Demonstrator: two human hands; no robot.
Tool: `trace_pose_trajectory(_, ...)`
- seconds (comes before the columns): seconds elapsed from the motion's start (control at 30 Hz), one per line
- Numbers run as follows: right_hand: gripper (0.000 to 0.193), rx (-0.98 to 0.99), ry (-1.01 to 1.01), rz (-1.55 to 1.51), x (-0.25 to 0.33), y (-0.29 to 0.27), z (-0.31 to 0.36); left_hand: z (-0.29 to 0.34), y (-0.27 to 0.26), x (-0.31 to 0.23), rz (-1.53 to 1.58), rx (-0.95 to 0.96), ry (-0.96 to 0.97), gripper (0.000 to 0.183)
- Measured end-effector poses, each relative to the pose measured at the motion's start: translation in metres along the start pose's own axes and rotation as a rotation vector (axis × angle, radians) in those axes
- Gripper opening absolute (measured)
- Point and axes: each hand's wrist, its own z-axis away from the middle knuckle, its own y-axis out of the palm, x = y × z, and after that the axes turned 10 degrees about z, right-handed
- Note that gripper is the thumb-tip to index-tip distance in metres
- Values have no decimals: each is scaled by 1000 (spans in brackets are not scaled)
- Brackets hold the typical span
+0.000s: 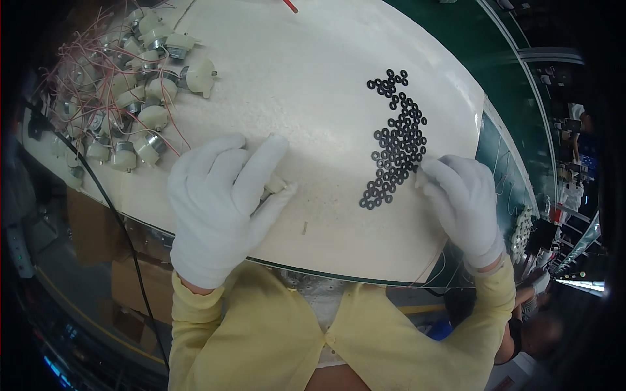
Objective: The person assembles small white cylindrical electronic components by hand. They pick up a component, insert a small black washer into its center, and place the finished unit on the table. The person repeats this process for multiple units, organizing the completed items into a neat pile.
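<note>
My left hand point(225, 195), in a white glove, is closed around a small off-white plastic part point(275, 184). Only a bit of that part shows between the thumb and forefinger; the rest is hidden. A loose group of small black rings point(398, 146) lies flat on the white table, toward the right. At the group's right edge is my right hand point(462, 202), also gloved in white. Its thumb and fingers are pinched together beside the nearest rings, and whatever is between the tips is too small to make out.
Several small motors point(153, 85) with off-white plastic housings and tangled red and white wires are heaped at the far left. A black cable point(107, 186) runs past the table's left edge. A red stick-like thing point(291, 6) lies at the far edge. Cardboard boxes point(140, 290) stand below left.
</note>
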Motion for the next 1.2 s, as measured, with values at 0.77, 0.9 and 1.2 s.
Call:
trace_pose_trajectory(0.77,28,236,-107,248,12,-24,-5,-8,-8,1,74,121,-41,59)
trace_pose_trajectory(0.9,27,231,-56,147,8,-23,-5,-9,-2,2,55,49,-27,65)
trace_pose_trajectory(1.2,36,171,201,-373,39,-2,48,-10,-4,-2,62,73,-32,66)
